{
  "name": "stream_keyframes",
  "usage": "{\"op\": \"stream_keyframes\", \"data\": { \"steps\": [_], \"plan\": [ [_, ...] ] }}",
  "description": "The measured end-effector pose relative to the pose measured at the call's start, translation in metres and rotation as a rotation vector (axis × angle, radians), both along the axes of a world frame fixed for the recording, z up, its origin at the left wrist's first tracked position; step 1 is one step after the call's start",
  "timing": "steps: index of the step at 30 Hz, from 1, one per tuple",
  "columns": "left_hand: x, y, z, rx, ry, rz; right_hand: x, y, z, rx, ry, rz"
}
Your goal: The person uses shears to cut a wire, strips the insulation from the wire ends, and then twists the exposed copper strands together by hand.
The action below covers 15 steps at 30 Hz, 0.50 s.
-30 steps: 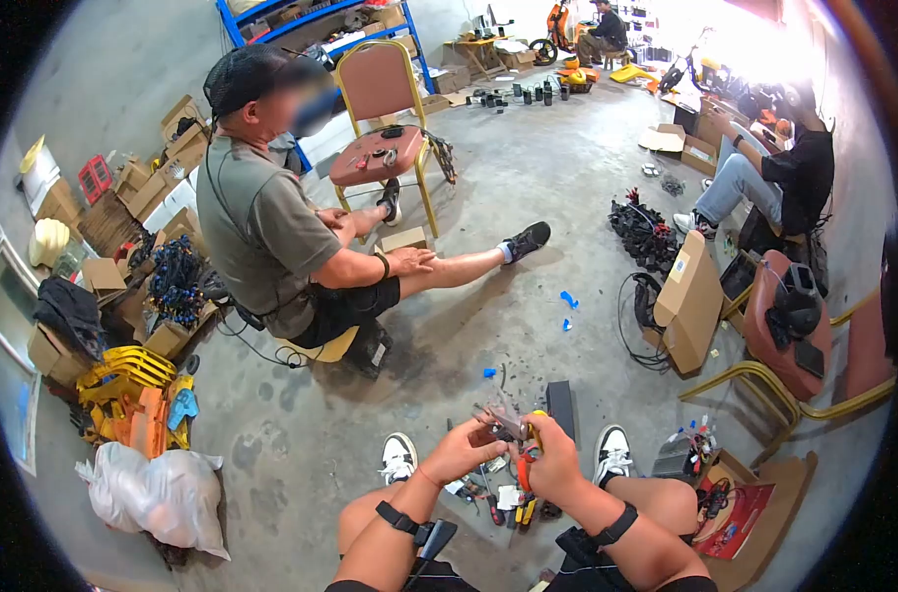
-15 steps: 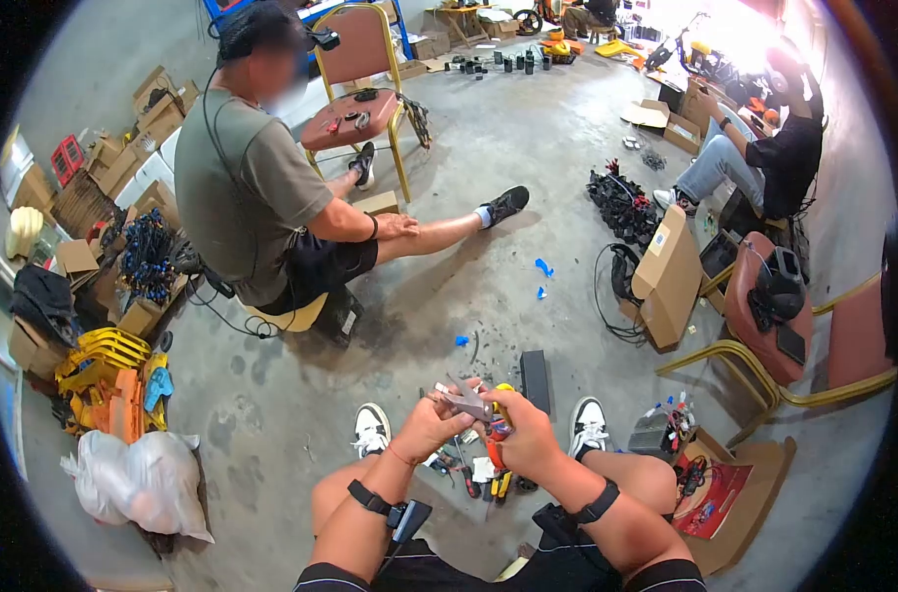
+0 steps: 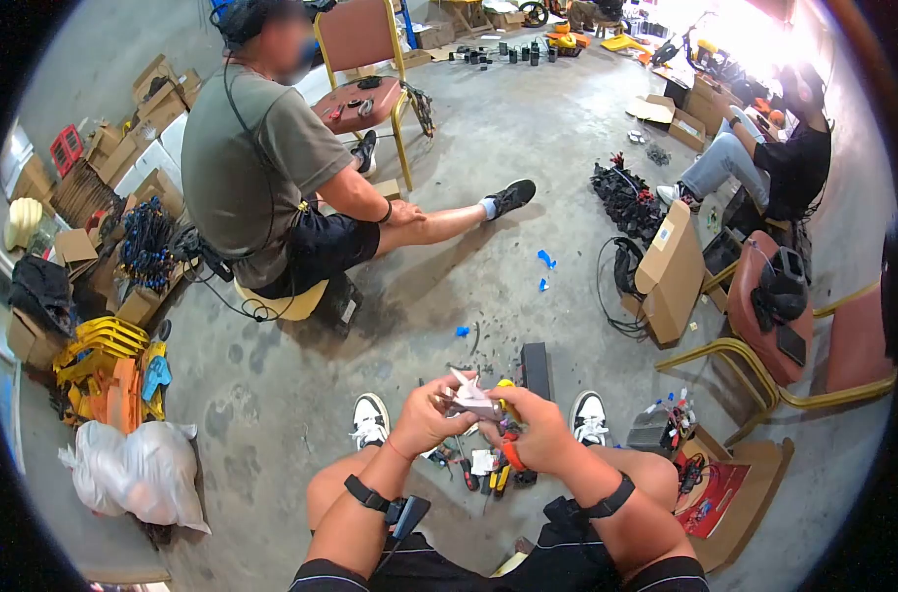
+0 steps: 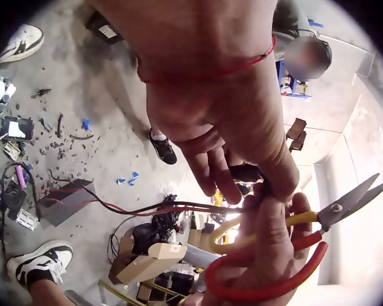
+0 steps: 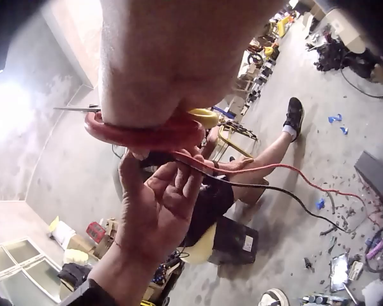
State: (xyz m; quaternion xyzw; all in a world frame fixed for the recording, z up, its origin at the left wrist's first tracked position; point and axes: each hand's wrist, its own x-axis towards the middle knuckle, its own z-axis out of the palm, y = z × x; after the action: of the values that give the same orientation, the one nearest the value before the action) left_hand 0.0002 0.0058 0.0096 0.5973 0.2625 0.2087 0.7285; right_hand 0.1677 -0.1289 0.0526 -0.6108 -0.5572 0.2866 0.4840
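Scissors with one red and one yellow handle (image 4: 265, 290) are in my right hand (image 3: 533, 422), its fingers through the loops. Their metal blades (image 4: 351, 207) stand apart and point away from the right hand, across the left fingers in the head view. My left hand (image 3: 431, 419) meets the right one above the floor between my knees. Its fingers pinch a red wire (image 5: 274, 167) and a black wire (image 5: 276, 190) near a small dark part that is mostly hidden. Both wires trail down toward a dark box (image 3: 536, 371) on the floor.
Screwdrivers (image 3: 468, 476) and scraps lie between my shoes. A seated person (image 3: 261, 168) stretches a leg out ahead on the left. A cardboard box (image 3: 669, 271), a chair (image 3: 764, 306) and an open carton (image 3: 754, 513) stand right; a white bag (image 3: 138, 474) lies left.
The scissor blades have turned and now show spread over the left fingers. The head view has shifted. The seated person's face has turned more toward the camera since half a second ago.
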Motion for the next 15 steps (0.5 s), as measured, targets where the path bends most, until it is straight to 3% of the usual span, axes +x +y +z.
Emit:
{"op": "stream_keyframes", "data": {
  "steps": [3,4,5,7,8,10,11,15],
  "plan": [
    [-0.003,0.001,0.001,0.067,0.048,0.034,0.017,-0.005,0.008,-0.09,0.058,-0.042],
    [-0.003,0.002,0.003,0.265,0.152,0.056,0.024,-0.003,-0.003,-0.061,0.216,-0.005],
    [-0.003,0.002,0.004,0.465,0.256,0.076,0.033,-0.008,-0.006,-0.063,0.218,-0.006],
    [-0.003,0.002,0.002,0.5,0.25,0.103,0.054,-0.012,0.005,-0.371,0.357,0.084],
    [-0.003,0.002,0.007,0.621,0.231,0.114,0.064,-0.015,0.017,-0.414,0.183,0.17],
    [-0.004,0.004,0.011,0.79,0.167,0.129,0.082,-0.021,0.018,-0.516,0.117,0.282],
    [-0.005,0.005,0.013,0.786,0.169,0.125,0.087,-0.026,0.016,-0.612,0.048,0.397],
    [-0.012,0.002,0.021,0.856,0.219,0.111,0.094,-0.033,0.014,-0.739,-0.004,0.497]
  ]
}}
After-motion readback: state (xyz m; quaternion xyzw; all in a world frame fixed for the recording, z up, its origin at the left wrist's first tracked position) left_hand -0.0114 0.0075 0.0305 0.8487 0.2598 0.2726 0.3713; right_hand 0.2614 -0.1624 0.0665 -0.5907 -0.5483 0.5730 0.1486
